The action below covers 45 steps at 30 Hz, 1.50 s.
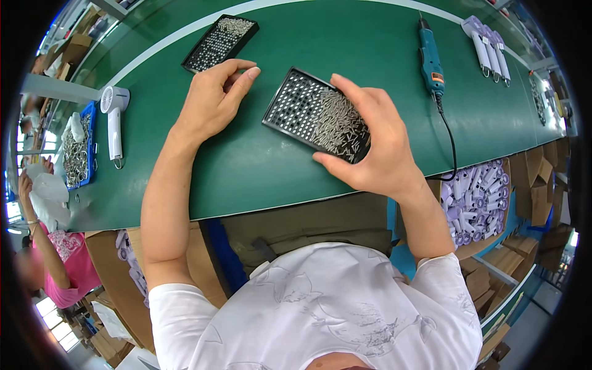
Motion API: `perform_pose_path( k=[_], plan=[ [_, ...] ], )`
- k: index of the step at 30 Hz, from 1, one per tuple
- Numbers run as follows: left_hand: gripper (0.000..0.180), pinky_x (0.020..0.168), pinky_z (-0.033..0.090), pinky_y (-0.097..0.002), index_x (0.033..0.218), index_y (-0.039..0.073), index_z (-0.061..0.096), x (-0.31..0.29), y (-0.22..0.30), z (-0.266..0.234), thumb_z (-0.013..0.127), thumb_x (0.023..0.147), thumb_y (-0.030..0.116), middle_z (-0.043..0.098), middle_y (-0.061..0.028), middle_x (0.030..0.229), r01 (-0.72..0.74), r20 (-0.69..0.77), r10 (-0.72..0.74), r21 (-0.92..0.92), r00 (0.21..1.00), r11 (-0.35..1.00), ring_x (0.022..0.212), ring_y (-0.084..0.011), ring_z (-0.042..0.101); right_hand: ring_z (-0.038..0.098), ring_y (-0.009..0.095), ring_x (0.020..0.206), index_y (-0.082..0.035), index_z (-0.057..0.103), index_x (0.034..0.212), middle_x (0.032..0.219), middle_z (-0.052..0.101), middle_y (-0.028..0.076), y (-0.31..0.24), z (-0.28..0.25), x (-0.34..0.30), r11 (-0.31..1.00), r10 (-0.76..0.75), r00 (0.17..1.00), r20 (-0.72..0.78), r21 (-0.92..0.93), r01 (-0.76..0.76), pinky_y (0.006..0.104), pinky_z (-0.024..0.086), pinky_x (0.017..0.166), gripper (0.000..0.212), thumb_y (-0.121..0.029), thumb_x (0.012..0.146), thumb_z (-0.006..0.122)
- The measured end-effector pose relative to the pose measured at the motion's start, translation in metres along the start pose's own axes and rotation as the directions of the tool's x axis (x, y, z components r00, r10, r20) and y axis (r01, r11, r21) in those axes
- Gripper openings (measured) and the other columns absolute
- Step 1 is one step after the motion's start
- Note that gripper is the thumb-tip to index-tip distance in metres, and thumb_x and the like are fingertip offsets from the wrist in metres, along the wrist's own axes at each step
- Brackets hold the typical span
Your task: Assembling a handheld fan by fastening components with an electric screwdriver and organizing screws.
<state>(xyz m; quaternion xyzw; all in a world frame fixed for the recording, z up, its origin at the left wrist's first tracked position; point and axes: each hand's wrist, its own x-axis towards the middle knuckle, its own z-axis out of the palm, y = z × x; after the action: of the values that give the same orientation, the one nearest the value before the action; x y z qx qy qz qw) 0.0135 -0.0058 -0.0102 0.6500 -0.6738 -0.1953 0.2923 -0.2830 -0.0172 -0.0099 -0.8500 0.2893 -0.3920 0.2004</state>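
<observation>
My right hand (pixel 385 139) grips a black perforated tray (pixel 293 105) by its right end, thumb on the near edge and fingers on the far one. The tray is tilted, and a heap of small silver screws (pixel 339 126) covers its right half; rows of holes show on the left. Just left of it, above the green tabletop, hangs my left hand (pixel 213 98), loosely bent, thumb and forefinger slightly apart with nothing visible between them. A second black tray (pixel 213 49) of small metal pieces lies beyond that hand.
A teal electric screwdriver (pixel 431 61) with a black cord lies at the right. White-and-purple handheld devices (pixel 490 52) rest at the far right; another (pixel 114 123) lies left, beside a blue bin (pixel 92 145) of metal rings. Purple parts (pixel 475 203) fill a carton below the table's edge. A co-worker (pixel 61 259) is at left.
</observation>
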Motion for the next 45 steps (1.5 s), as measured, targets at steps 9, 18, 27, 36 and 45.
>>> perform_pose_path(
  k=[9,18,27,36,45],
  plan=[
    [0.122,0.092,0.052,-0.0344,0.159,0.007,0.039,-0.011,0.023,0.001,0.101,0.057,0.034,0.055,-0.0104,0.149,-0.351,0.183,0.466,-0.444,0.866,0.825,0.125,-0.0233,0.058,0.063,0.035,0.105,0.002,0.054,0.143,0.118,0.069,0.016,-0.001,0.0,0.003,0.991,-0.073,0.996,0.058,0.119,0.065,0.0448,0.05,0.096,0.092,-0.014,0.06,0.09],
    [0.116,0.09,0.053,-0.0338,0.156,0.007,0.044,-0.012,0.023,0.009,0.102,0.057,0.03,0.063,-0.0093,0.138,-0.383,0.094,0.446,-0.378,0.89,0.843,0.124,-0.0234,0.061,0.062,0.035,0.107,0.001,0.054,0.144,0.118,0.068,0.017,-0.001,0.0,0.002,0.983,-0.017,0.998,0.061,0.182,0.005,0.0435,0.051,0.095,0.092,-0.012,0.06,0.09],
    [0.12,0.103,0.047,-0.0359,0.158,0.007,0.041,-0.012,0.024,0.006,0.102,0.057,0.027,0.062,-0.0104,0.141,-0.307,0.15,0.384,-0.374,0.911,0.875,0.131,-0.0214,0.057,0.061,0.036,0.113,0.0,0.053,0.145,0.123,0.067,0.017,0.001,0.001,0.001,0.991,-0.011,0.995,0.096,0.136,-0.002,0.0432,0.051,0.097,0.092,-0.01,0.061,0.089],
    [0.108,0.101,0.053,-0.0374,0.149,-0.002,0.05,-0.012,0.033,0.013,0.102,0.058,0.023,0.066,-0.0164,0.131,-0.478,-0.046,0.502,-0.391,0.863,0.786,0.122,-0.0257,0.065,0.043,0.032,0.148,0.008,0.044,0.151,0.154,0.05,0.02,0.017,0.011,-0.014,0.618,0.513,0.851,-0.115,0.738,-0.272,0.0459,0.033,0.122,0.06,-0.033,0.109,0.053],
    [0.11,0.089,0.054,-0.0337,0.145,-0.008,0.05,-0.02,0.06,0.013,0.103,0.056,0.028,0.067,-0.0182,0.125,-0.58,-0.191,0.549,-0.336,0.814,0.742,0.114,-0.0255,0.067,0.047,0.029,0.142,0.011,0.046,0.147,0.15,0.052,0.021,-0.014,0.033,-0.011,0.235,0.72,0.692,-0.053,0.957,-0.171,0.0424,0.044,0.117,0.065,-0.044,0.114,0.03]
  ],
)
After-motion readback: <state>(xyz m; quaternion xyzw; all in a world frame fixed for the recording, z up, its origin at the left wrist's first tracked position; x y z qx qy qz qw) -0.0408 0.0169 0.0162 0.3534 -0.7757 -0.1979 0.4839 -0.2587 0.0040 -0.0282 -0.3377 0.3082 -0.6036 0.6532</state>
